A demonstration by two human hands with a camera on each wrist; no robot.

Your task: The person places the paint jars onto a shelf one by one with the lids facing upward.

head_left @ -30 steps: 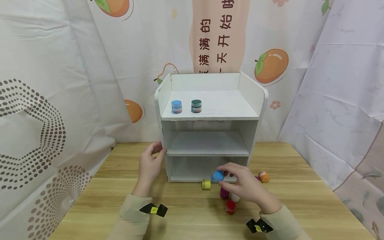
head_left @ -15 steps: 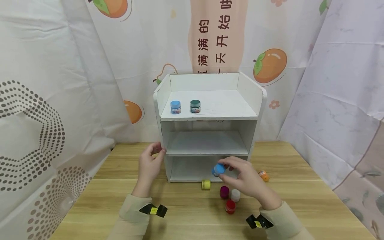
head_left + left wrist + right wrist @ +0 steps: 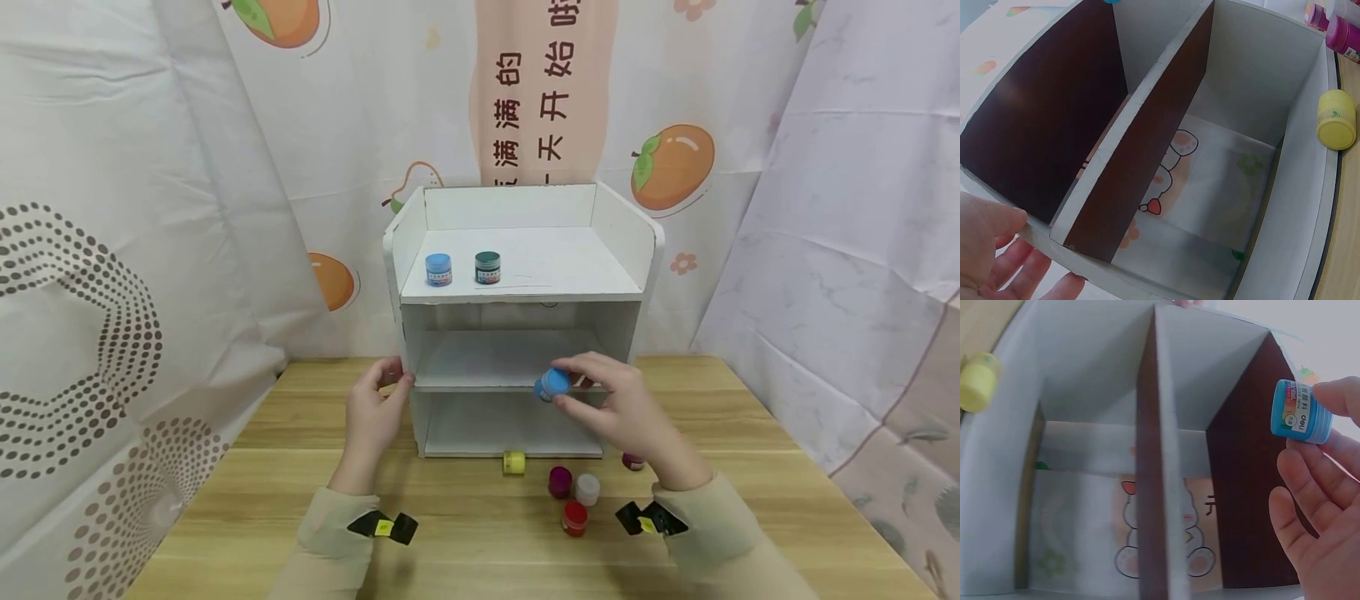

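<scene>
My right hand (image 3: 626,408) pinches a blue paint jar (image 3: 1300,411) between thumb and fingertips, in front of the middle shelf board. The jar is tilted in the head view, and its label faces the right wrist camera. At the left side of a white shelf unit (image 3: 521,296), my left hand (image 3: 378,412) grips the edge of the side panel. The left wrist view has the thumb on the front edge and the fingers round the outer side. A light blue jar (image 3: 438,270) and a dark green jar (image 3: 487,267) stand on the top board.
A yellow jar (image 3: 513,463) lies on the wooden table (image 3: 465,533) by the unit's base. Right of it are purple (image 3: 559,482), white (image 3: 587,489) and red jars (image 3: 575,518). Another purple jar (image 3: 633,461) shows beside the right forearm. Printed curtains hang behind.
My right hand has lifted the blue jar from near the unit's base to the height of the middle board. The orange jar is now hidden behind the right arm. My left hand stays in place.
</scene>
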